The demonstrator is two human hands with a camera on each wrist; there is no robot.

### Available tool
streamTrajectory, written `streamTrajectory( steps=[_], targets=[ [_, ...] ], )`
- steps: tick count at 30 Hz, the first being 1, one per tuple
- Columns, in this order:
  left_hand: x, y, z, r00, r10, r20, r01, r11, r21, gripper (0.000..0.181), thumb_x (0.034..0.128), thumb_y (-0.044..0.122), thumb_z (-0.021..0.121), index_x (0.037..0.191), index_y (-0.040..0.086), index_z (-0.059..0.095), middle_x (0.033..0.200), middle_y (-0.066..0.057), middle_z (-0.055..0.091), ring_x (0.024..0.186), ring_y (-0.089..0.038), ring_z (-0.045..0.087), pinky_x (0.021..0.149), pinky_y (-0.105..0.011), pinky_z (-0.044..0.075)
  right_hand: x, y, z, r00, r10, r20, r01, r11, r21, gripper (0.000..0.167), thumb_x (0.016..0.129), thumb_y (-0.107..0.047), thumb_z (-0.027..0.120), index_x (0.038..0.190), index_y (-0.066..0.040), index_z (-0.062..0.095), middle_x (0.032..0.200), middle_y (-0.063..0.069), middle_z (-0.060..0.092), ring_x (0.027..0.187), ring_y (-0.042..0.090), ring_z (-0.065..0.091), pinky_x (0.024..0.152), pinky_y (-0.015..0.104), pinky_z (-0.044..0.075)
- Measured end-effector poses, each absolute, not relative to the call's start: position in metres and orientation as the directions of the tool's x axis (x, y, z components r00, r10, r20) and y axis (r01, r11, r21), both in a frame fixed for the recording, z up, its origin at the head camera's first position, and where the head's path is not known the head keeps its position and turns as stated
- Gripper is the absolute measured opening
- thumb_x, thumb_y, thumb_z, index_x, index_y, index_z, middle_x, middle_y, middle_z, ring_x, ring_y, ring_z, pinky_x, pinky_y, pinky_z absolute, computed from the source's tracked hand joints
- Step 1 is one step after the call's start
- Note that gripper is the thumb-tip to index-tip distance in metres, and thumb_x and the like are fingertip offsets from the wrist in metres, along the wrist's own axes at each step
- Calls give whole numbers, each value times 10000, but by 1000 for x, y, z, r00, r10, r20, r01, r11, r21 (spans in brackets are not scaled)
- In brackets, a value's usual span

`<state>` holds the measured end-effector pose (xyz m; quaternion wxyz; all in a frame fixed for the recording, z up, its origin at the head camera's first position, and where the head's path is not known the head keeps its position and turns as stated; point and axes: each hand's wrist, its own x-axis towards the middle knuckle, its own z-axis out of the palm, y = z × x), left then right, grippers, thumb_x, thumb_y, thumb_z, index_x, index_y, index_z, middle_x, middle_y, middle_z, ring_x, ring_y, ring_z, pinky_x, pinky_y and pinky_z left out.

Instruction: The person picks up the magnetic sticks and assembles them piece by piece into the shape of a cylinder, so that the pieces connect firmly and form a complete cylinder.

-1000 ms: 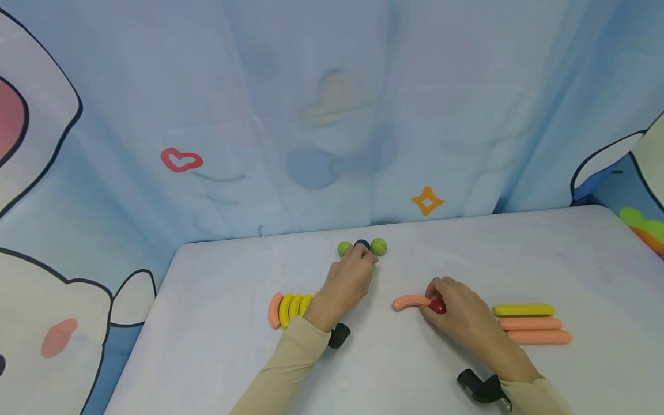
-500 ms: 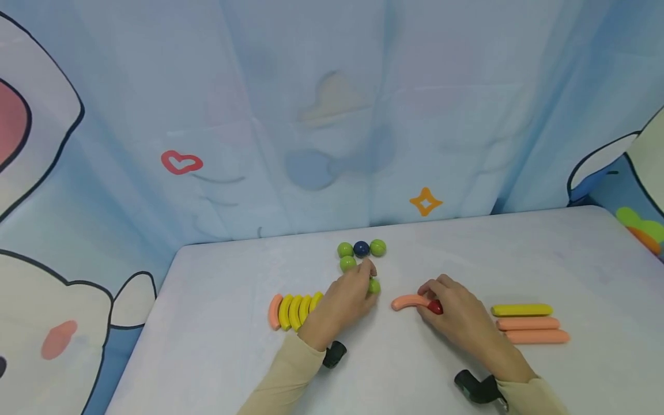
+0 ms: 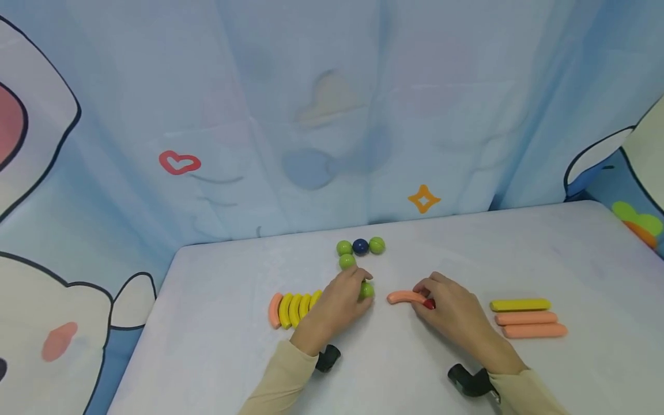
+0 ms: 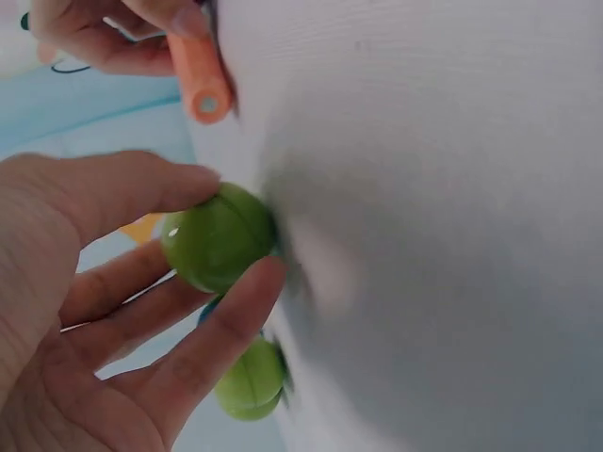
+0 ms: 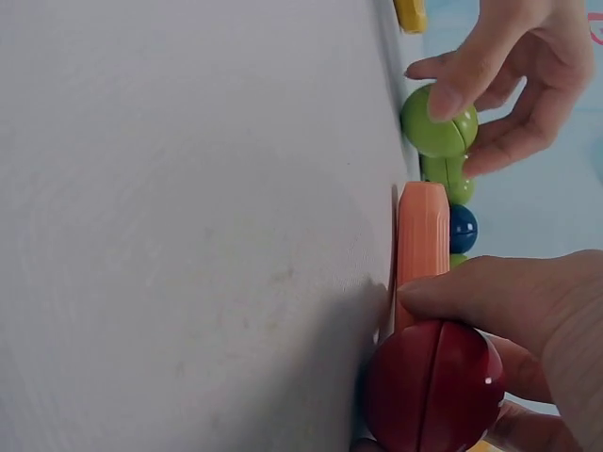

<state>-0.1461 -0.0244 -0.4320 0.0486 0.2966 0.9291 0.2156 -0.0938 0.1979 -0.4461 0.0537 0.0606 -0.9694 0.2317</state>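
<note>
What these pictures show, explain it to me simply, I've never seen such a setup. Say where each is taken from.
No machine here: just a person's two bare hands over a table. The wide picture comes from a camera worn on the head, looking forward and down. The two close ones come from a camera on each wrist.

The left hand pinches a green ball. The right hand pinches a curved peach stick; a red ball sits at that hand too, though whether it is gripped is hard to tell.

Beyond the left hand lie three more green balls and a blue ball. Left of it is a row of curved yellow pieces ending in a peach piece. Right of the right hand lie a yellow stick and two peach sticks.
</note>
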Motion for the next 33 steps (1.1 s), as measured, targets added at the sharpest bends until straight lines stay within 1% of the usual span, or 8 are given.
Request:
streamTrajectory(
  steps=[4,7,11,14,18,22,33],
  targets=[
    [-142,-31,-428,-817,577,8,523,735,432,264,968,134,753,1209,32,720,1082,-26,613,861,-95,540,792,-198,508,-95,196,-446,-987,-97,127,-145,880,-453,222,817,-122,884,964,-20,753,822,10,579,681,140,532,586,331,502],
    [-140,-33,-427,-809,587,3,536,737,412,260,968,167,766,1203,55,762,1071,-24,612,841,-74,532,759,-173,497,-97,195,-447,-987,-95,126,-143,874,-464,218,821,-120,878,964,-13,753,816,16,579,677,145,527,581,320,491],
    [-138,-35,-428,-804,594,29,548,722,423,289,947,172,800,1200,37,759,1048,-32,633,827,-66,527,747,-168,494,-99,191,-450,-989,-83,125,-134,859,-493,213,824,-115,870,958,-8,744,818,19,585,682,149,531,586,327,484],
    [-137,-35,-428,-802,595,52,556,711,431,300,928,160,821,1183,17,751,1018,-36,654,823,-66,535,762,-170,505,-99,187,-451,-987,-87,134,-145,843,-518,211,830,-122,871,946,-9,737,812,13,588,684,147,531,593,339,487],
    [-135,-33,-427,-798,599,67,570,713,409,294,919,173,833,1162,22,766,1009,-32,669,825,-59,547,763,-157,507,-98,184,-451,-982,-95,163,-167,835,-524,205,832,-122,874,933,-14,731,799,6,584,677,139,526,592,342,489],
    [-134,-29,-427,-800,596,67,570,722,393,297,918,181,835,1166,31,774,1003,-25,669,824,-56,548,765,-147,504,-99,180,-451,-985,-84,151,-152,838,-524,202,832,-109,865,942,-14,725,804,12,577,677,146,520,589,343,475],
    [-134,-26,-429,-832,551,66,522,734,435,291,911,181,844,1152,33,779,1032,-37,711,823,-75,572,741,-161,500,-102,172,-451,-988,-82,132,-140,838,-528,206,834,-100,863,946,-14,712,796,24,553,661,158,492,570,319,433]
  ],
)
